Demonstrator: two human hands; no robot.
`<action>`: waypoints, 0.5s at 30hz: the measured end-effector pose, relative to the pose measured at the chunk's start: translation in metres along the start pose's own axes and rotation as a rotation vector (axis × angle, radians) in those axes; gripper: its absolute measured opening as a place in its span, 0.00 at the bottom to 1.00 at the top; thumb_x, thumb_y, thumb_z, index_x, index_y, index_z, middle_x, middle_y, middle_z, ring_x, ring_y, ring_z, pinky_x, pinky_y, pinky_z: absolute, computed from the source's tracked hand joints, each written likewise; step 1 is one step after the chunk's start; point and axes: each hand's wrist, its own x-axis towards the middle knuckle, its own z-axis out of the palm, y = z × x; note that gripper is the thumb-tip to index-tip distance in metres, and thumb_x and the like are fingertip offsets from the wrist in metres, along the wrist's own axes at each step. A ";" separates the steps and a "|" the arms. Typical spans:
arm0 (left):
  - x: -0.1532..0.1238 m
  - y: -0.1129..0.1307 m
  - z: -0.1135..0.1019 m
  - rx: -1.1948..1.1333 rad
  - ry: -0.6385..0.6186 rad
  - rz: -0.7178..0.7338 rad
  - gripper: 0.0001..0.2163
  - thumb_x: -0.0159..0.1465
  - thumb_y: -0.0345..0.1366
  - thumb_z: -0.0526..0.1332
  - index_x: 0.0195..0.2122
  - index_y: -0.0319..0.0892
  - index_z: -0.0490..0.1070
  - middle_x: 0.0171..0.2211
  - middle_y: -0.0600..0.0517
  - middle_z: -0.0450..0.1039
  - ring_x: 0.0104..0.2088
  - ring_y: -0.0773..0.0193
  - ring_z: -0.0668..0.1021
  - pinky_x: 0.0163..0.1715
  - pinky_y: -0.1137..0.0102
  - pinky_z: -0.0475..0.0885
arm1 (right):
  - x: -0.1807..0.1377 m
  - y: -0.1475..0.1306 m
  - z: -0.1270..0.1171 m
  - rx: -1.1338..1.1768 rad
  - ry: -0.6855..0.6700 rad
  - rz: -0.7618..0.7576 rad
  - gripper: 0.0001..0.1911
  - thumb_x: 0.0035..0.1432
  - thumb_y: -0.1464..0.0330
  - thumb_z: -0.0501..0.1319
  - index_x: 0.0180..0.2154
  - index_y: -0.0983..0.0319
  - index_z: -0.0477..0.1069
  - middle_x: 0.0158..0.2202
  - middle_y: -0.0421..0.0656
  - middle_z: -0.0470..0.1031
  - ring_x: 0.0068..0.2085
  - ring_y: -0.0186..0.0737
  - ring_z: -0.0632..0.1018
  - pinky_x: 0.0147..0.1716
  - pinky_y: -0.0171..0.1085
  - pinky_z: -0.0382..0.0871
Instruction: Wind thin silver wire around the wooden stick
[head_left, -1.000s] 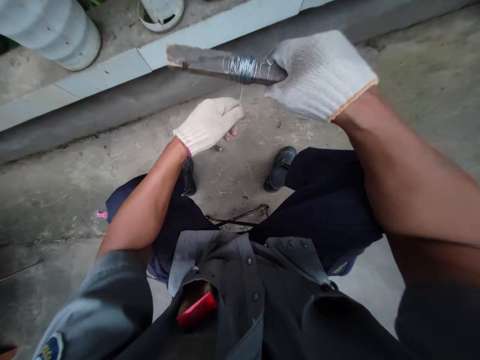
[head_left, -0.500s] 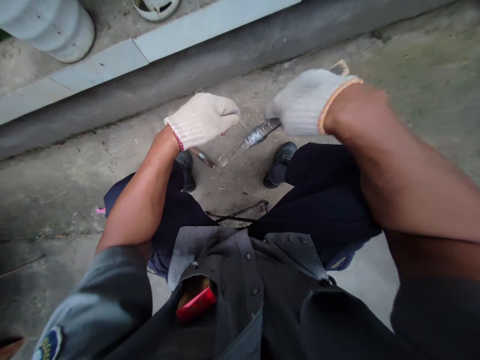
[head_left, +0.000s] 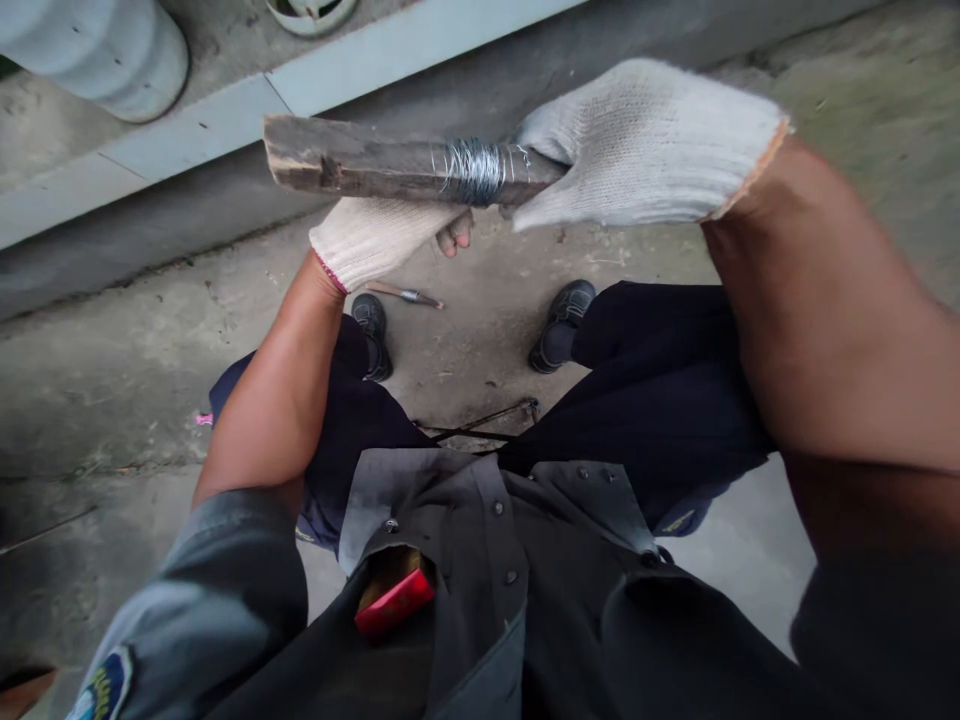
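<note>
My right hand [head_left: 645,150], in a white knit glove, grips one end of a rough wooden stick [head_left: 360,165]. The stick lies nearly level across my view. Thin silvery wire [head_left: 476,172] is wound round it close to my right fingers, with a few looser turns beside the coil. Below and behind the stick is my left hand [head_left: 390,235], gloved, with bare fingertips curled closed. The wood hides part of that hand, and the strand seen earlier running from it to the coil does not show now.
A second, smaller wire-wound stick [head_left: 409,295] lies on the concrete floor [head_left: 480,340] near my left shoe [head_left: 371,335]. Ahead runs a tiled ledge [head_left: 202,125] bearing a ribbed white container [head_left: 97,55] and a round pale object [head_left: 311,12]. Thin dark rods [head_left: 480,425] lie between my legs.
My right hand has swung the stick up from a downward slant to nearly level, its free end now pointing left across my left hand. My left hand has shifted slightly left and down.
</note>
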 end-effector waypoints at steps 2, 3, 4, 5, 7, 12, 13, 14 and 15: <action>0.000 -0.001 -0.001 0.038 0.031 -0.051 0.17 0.71 0.53 0.58 0.33 0.58 0.84 0.40 0.50 0.86 0.44 0.48 0.85 0.58 0.50 0.80 | 0.001 -0.008 0.002 -0.065 0.030 0.007 0.23 0.65 0.45 0.67 0.44 0.57 0.82 0.30 0.42 0.77 0.36 0.40 0.78 0.41 0.38 0.68; -0.001 -0.001 -0.001 0.053 0.042 -0.078 0.18 0.71 0.52 0.57 0.36 0.56 0.86 0.42 0.49 0.87 0.46 0.48 0.85 0.57 0.50 0.80 | 0.000 -0.013 0.003 -0.091 0.046 0.003 0.23 0.66 0.45 0.65 0.43 0.56 0.82 0.31 0.43 0.77 0.37 0.42 0.79 0.42 0.39 0.69; -0.001 -0.001 -0.001 0.060 0.056 -0.095 0.19 0.71 0.52 0.57 0.40 0.54 0.87 0.44 0.48 0.87 0.47 0.47 0.85 0.57 0.50 0.80 | -0.001 -0.018 0.004 -0.106 0.065 -0.005 0.23 0.67 0.45 0.64 0.43 0.56 0.82 0.32 0.45 0.79 0.38 0.45 0.80 0.44 0.41 0.70; -0.002 0.000 -0.001 0.064 0.067 -0.106 0.20 0.71 0.53 0.57 0.45 0.52 0.88 0.45 0.47 0.87 0.48 0.46 0.85 0.56 0.50 0.80 | -0.001 -0.022 0.005 -0.111 0.084 -0.007 0.23 0.68 0.45 0.62 0.44 0.55 0.82 0.34 0.48 0.80 0.40 0.47 0.80 0.45 0.42 0.71; -0.003 0.002 0.000 0.068 0.091 -0.116 0.23 0.70 0.56 0.58 0.52 0.52 0.87 0.47 0.46 0.88 0.48 0.45 0.85 0.53 0.51 0.80 | -0.001 -0.028 0.006 -0.109 0.122 0.014 0.24 0.71 0.45 0.59 0.46 0.56 0.82 0.39 0.53 0.83 0.43 0.53 0.82 0.46 0.44 0.72; -0.005 0.015 0.007 0.100 0.113 -0.080 0.21 0.69 0.57 0.60 0.44 0.50 0.87 0.38 0.46 0.86 0.37 0.51 0.85 0.45 0.54 0.81 | 0.007 -0.021 0.007 -0.148 0.192 0.183 0.25 0.73 0.51 0.58 0.54 0.64 0.81 0.49 0.64 0.84 0.50 0.59 0.84 0.49 0.46 0.74; -0.005 0.016 0.009 0.103 0.109 -0.085 0.20 0.69 0.57 0.61 0.41 0.49 0.86 0.37 0.46 0.85 0.35 0.52 0.84 0.44 0.54 0.80 | 0.009 -0.018 0.006 -0.167 0.201 0.214 0.25 0.73 0.54 0.58 0.56 0.65 0.80 0.51 0.65 0.83 0.52 0.61 0.84 0.51 0.47 0.75; -0.004 0.016 0.011 0.108 0.110 -0.103 0.20 0.69 0.57 0.62 0.40 0.49 0.86 0.36 0.45 0.85 0.34 0.52 0.83 0.43 0.55 0.80 | 0.011 -0.016 0.006 -0.187 0.194 0.245 0.24 0.73 0.56 0.58 0.58 0.65 0.80 0.53 0.67 0.83 0.54 0.63 0.84 0.51 0.49 0.75; -0.003 0.015 0.013 0.118 0.120 -0.129 0.20 0.69 0.57 0.62 0.39 0.48 0.85 0.35 0.45 0.85 0.35 0.52 0.83 0.43 0.55 0.79 | 0.012 -0.015 0.007 -0.209 0.174 0.275 0.23 0.73 0.60 0.57 0.59 0.65 0.80 0.54 0.68 0.82 0.55 0.66 0.84 0.52 0.52 0.76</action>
